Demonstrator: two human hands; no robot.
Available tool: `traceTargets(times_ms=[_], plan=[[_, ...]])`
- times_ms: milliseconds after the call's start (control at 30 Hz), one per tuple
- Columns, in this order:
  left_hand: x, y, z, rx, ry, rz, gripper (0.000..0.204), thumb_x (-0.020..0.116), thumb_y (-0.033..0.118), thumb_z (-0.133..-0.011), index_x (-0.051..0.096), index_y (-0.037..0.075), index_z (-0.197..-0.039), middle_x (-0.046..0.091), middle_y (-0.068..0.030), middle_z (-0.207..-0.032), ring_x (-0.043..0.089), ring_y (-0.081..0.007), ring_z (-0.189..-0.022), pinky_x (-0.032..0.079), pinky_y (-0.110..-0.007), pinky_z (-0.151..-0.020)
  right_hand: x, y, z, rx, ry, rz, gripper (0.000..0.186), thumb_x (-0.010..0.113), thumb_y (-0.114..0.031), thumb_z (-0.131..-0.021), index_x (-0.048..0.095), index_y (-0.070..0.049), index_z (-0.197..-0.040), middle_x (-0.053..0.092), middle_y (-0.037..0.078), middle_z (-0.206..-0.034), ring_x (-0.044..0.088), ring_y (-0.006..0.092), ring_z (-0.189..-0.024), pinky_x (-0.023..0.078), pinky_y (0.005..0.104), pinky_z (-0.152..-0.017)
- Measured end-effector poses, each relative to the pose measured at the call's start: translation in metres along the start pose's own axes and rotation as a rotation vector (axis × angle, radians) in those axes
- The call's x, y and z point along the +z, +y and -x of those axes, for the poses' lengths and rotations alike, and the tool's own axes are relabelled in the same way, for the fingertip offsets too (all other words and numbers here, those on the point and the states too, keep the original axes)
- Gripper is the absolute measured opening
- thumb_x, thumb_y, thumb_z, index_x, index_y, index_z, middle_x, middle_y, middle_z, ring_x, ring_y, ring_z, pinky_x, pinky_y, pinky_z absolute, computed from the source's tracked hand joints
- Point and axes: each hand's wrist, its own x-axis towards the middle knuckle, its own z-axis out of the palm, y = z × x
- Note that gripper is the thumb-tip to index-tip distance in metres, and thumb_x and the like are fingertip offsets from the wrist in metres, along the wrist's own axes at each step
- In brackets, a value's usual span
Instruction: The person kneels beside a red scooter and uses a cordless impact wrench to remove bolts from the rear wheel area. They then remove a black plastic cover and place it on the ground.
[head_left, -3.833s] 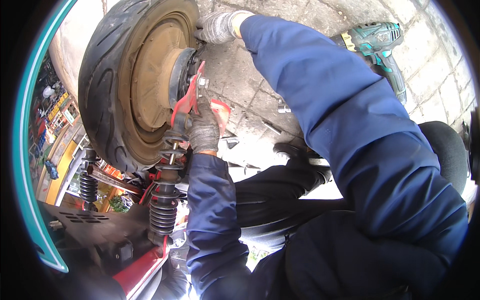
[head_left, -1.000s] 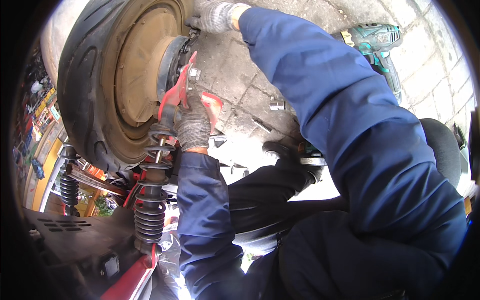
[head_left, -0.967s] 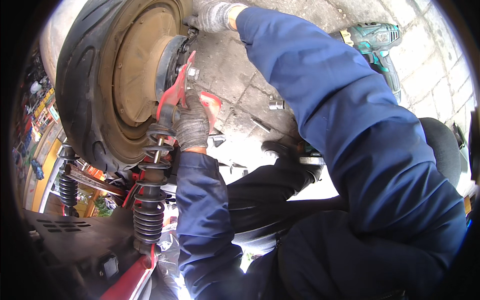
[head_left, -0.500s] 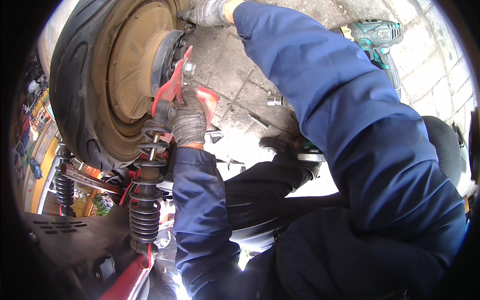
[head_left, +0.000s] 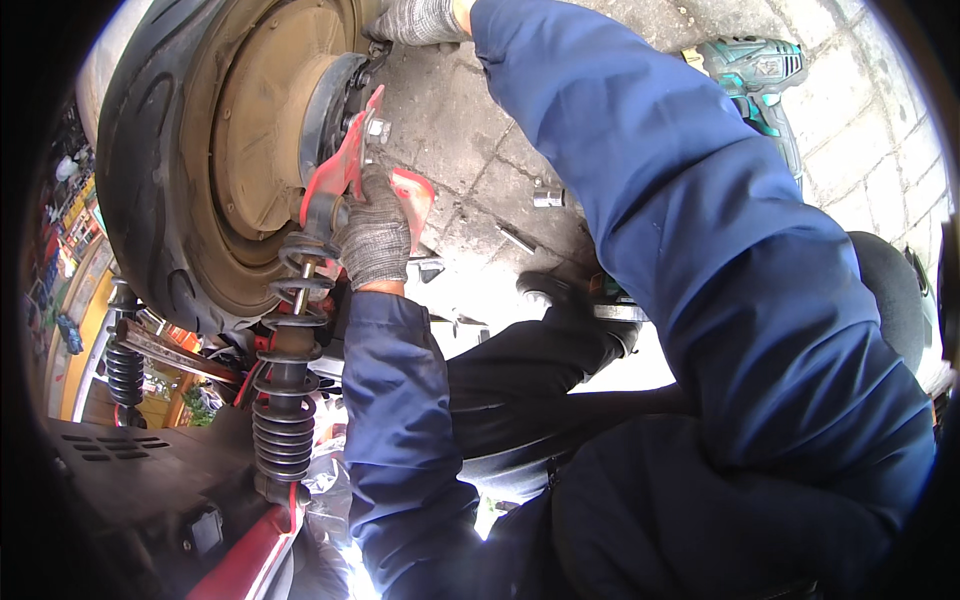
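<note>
My left hand (head_left: 378, 225), in a grey knit glove, is closed on a red metal bracket (head_left: 336, 172) beside the tan hub (head_left: 245, 150) of the black tyre (head_left: 135, 175). The bracket carries a silver nut (head_left: 378, 130) and joins the top of a coil shock absorber (head_left: 285, 430). My right hand (head_left: 410, 22), gloved too, is at the top edge of the view by the wheel's rim, fingers curled at a small black fitting (head_left: 370, 62); what they hold is partly hidden.
A teal and black drill (head_left: 755, 70) lies at the upper right on paving stones, with a metal socket (head_left: 548, 197) and a metal rod (head_left: 516, 240) nearer the middle. A second shock (head_left: 125, 375), red and black scooter parts (head_left: 230, 565) and cluttered shelving are at the left. My legs are below.
The wheel, bracket and both hands have shifted left and up in the picture, with the floor items shifting up slightly too. My left hand keeps its grip on the bracket.
</note>
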Motion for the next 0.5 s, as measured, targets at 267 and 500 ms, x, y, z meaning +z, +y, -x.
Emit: traceTargets(times_ms=[267, 500], plan=[[-0.018, 0.013, -0.003, -0.213, -0.169, 0.059, 0.047, 0.043, 0.031, -0.097, 0.035, 0.011, -0.139, 0.06, -0.03, -0.109, 0.064, -0.0424, -0.096, 0.052, -0.051, -0.075, 0.018, 0.015, -0.015, -0.144, 0.248, 0.048, 0.037, 0.045, -0.034, -0.096, 0.063, -0.011, -0.119, 0.064, 0.008, -0.119, 0.064, 0.0233, -0.097, 0.049, 0.0345, -0.084], [-0.002, 0.006, -0.001, -0.167, -0.004, 0.143, 0.04, 0.047, 0.032, -0.095, 0.045, 0.021, -0.134, 0.062, -0.0257, -0.091, 0.065, -0.0393, -0.089, 0.051, -0.049, -0.069, -0.001, 0.01, -0.001, 0.2, 0.089, -0.23, 0.048, 0.041, -0.042, -0.098, 0.055, -0.011, -0.131, 0.056, 0.009, -0.133, 0.055, 0.0269, -0.12, 0.041, 0.0373, -0.1]])
